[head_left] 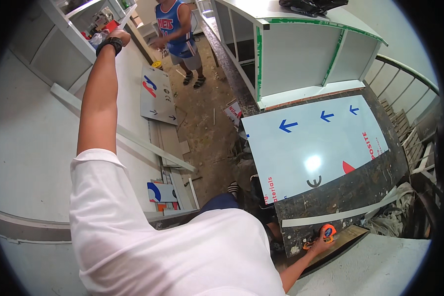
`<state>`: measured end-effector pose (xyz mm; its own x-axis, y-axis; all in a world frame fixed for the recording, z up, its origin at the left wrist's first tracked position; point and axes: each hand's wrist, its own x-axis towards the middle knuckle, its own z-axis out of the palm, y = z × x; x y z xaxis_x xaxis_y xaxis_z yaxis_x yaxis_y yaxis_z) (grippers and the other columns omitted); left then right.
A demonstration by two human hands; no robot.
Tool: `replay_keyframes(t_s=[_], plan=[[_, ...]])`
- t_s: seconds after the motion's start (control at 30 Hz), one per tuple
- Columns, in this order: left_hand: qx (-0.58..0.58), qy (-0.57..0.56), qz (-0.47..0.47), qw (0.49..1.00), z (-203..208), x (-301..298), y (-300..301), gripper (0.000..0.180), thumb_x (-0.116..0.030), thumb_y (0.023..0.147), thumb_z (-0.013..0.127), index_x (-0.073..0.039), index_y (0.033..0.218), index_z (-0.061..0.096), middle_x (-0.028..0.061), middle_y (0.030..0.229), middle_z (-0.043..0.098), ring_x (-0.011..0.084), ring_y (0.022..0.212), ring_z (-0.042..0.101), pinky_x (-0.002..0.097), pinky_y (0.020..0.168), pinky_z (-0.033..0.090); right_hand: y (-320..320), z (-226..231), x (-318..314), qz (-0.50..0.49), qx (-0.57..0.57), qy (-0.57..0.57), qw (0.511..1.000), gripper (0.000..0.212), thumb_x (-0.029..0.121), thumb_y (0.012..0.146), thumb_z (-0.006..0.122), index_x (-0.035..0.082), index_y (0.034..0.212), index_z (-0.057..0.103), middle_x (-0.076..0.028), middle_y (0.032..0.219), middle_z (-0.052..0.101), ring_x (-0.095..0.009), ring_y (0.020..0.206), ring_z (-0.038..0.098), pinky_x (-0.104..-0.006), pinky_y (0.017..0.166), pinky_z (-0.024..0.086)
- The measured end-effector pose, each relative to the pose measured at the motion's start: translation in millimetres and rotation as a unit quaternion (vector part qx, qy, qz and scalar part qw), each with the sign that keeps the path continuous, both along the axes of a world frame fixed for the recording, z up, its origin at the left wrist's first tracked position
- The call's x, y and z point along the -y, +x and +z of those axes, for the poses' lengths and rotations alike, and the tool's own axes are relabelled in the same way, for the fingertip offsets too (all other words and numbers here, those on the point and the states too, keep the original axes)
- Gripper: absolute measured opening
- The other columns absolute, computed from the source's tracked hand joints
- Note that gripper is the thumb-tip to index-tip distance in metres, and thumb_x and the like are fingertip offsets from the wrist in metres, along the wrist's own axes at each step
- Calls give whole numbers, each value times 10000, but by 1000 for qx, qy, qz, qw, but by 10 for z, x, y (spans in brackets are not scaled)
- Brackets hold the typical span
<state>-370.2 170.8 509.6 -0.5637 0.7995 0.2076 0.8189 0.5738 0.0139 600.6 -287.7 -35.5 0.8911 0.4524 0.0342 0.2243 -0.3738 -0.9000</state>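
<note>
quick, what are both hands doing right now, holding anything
Left hand: stretched out to the white shelf unit; grip cannot be told.
Right hand: closed on an orange tape measure on the dark workbench.

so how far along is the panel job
Done: a white cabinet stands assembled behind the bench. In hand: the right hand rests on an orange tape measure at the bench edge; the left hand reaches toward a far shelf. Left: the filmed panel lies whole on the bench.

Right: panel [315, 148] flat on the counter [365, 187], cabinet [306, 59] behind it, tape measure [327, 232] at its near edge. Left: shelving [59, 44]. Between: boards [158, 96] on floor [202, 128].
</note>
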Motion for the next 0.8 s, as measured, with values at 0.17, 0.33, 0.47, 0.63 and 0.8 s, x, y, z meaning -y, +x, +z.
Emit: replay_keyframes(t_s=[0.17,0.33,0.47,0.63,0.8], plan=[[-79,-80,42,993,179,-117,339,338,-166,753,637,19,1001,772,172,1049,773,295,959,749,382,853,590,-178,347,-4,4,-48,1,999,677,307,835,900,-3,1260,474,-96,917,600,-148,617,566,-269,537,488],[-40,-94,47,994,181,4,704,350,-129,741,645,28,1032,760,181,1033,772,314,969,745,383,878,585,-191,376,-6,13,-30,27,999,633,320,843,892,16,1214,477,-64,833,579,-121,525,508,-256,452,426],[-26,-106,34,993,203,80,739,426,-155,789,611,49,1149,714,185,1114,762,329,1032,738,393,922,577,-119,275,15,21,-42,38,998,585,301,858,878,30,1189,479,-52,806,574,-116,515,500,-250,448,423],[-27,-73,46,996,348,110,663,432,-163,810,590,47,1171,703,193,1152,750,334,1065,730,402,944,571,-99,220,0,5,-46,28,999,553,276,868,870,39,1185,484,-53,806,575,-114,512,495,-249,445,419],[-28,-50,51,997,247,19,630,440,-173,835,564,45,1197,689,203,1201,735,339,1107,720,414,970,562,-144,309,-4,10,-44,13,999,549,294,869,870,43,1163,481,-48,822,566,-121,548,516,-259,482,439]])
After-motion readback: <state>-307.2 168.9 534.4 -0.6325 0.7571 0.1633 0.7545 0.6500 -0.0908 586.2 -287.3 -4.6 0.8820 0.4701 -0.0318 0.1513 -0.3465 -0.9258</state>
